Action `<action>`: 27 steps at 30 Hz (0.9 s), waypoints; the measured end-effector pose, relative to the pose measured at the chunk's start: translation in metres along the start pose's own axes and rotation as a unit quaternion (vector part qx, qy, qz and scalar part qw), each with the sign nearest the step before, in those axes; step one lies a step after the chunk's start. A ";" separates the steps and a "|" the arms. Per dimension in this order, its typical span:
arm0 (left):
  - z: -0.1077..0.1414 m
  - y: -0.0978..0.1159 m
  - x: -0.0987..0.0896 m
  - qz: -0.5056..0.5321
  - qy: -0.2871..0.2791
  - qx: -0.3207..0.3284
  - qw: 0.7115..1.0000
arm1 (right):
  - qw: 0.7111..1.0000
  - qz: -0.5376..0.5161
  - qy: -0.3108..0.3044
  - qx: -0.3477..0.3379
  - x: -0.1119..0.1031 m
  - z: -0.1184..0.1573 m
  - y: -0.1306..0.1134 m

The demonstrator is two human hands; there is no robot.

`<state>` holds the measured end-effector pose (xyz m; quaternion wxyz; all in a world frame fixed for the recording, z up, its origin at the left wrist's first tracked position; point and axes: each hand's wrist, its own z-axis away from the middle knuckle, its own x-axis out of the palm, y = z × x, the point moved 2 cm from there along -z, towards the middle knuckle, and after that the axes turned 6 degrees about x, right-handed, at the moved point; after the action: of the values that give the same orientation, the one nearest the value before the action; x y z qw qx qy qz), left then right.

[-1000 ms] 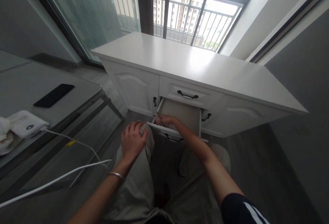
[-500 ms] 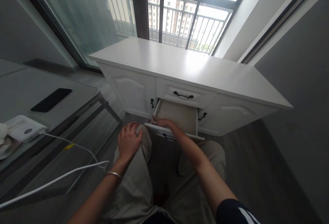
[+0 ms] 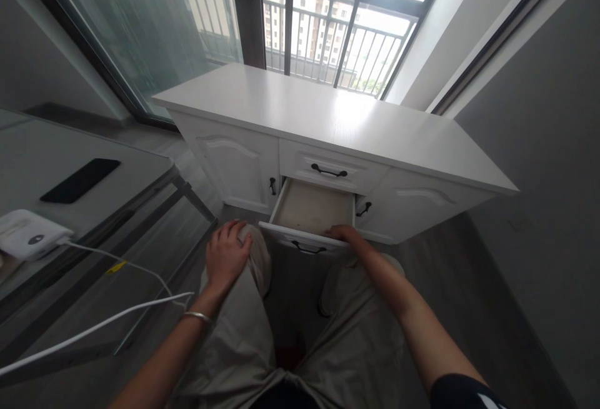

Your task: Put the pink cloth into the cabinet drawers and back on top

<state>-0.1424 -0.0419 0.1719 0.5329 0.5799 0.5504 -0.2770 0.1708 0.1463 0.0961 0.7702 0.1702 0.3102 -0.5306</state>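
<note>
My left hand (image 3: 227, 252) rests on my left knee with its fingers spread, a silver bangle round the wrist. At the front right of a pulled-out drawer (image 3: 312, 206), my right hand (image 3: 341, 232) reaches over the front panel. Its fingers are bunched low against the inside; whatever they hold is too small and dark to make out. The drawer belongs to a white cabinet (image 3: 328, 112) and has a black handle (image 3: 308, 248) on its front. A closed drawer with another black handle (image 3: 329, 171) sits above it.
A table (image 3: 135, 165) at the left bears a black phone (image 3: 80, 181) and a white device (image 3: 35, 235) with a cable. White cables (image 3: 94, 335) hang near my left forearm. Windows stand behind the cabinet; a wall (image 3: 539, 146) is at the right.
My right hand has moved from the drawer's front left corner to its front right. My left hand stays on the knee. The view has shifted slightly.
</note>
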 end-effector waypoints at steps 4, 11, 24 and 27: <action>0.000 0.000 0.001 -0.003 0.001 0.001 1.000 | 0.999 0.000 -0.037 0.018 0.006 -0.003 0.007; 0.002 -0.001 0.002 0.001 0.003 0.003 1.000 | 0.999 0.004 -0.038 0.036 0.007 -0.009 0.000; 0.000 -0.003 0.000 -0.002 -0.003 -0.006 1.000 | 0.998 0.018 0.006 0.052 0.005 -0.022 -0.027; 0.000 -0.006 0.000 0.002 0.002 -0.009 1.000 | 0.999 0.007 0.038 0.036 -0.008 -0.031 -0.043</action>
<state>-0.1481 -0.0427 0.1702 0.5374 0.5767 0.5527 -0.2704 0.1203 0.1535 0.0810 0.7548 0.2201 0.3185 -0.5296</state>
